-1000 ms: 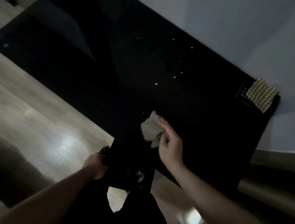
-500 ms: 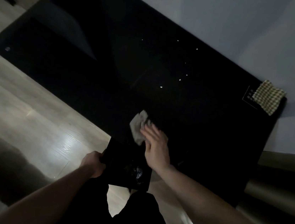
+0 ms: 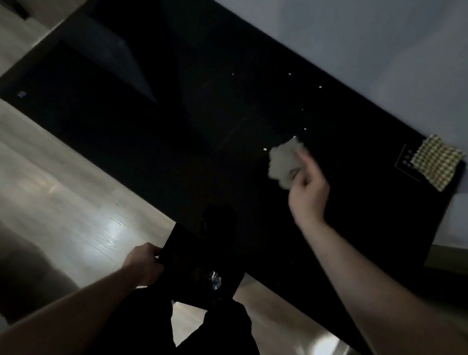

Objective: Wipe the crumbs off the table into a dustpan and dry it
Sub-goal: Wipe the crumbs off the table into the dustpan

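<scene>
Right hand (image 3: pixel 310 192), centre right of frame: grip closed around a crumpled pale cloth (image 3: pixel 285 161) held on the black bench (image 3: pixel 178 96). Pale crumbs (image 3: pixel 265 149) lie scattered just left of and above the cloth. Left hand (image 3: pixel 144 263), lower centre: grip closed on the black dustpan (image 3: pixel 201 267) at the bench's near edge. Checked cloth (image 3: pixel 435 160) rests at the bench's right corner.

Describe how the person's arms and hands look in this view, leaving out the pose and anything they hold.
Both forearms are bare right up to the bottom edge of the frame, with no sleeves in view. The left hand and the right hand wear no gloves. No watch, ring or bracelet can be seen, though the dim light and motion blur could hide small details.
</scene>
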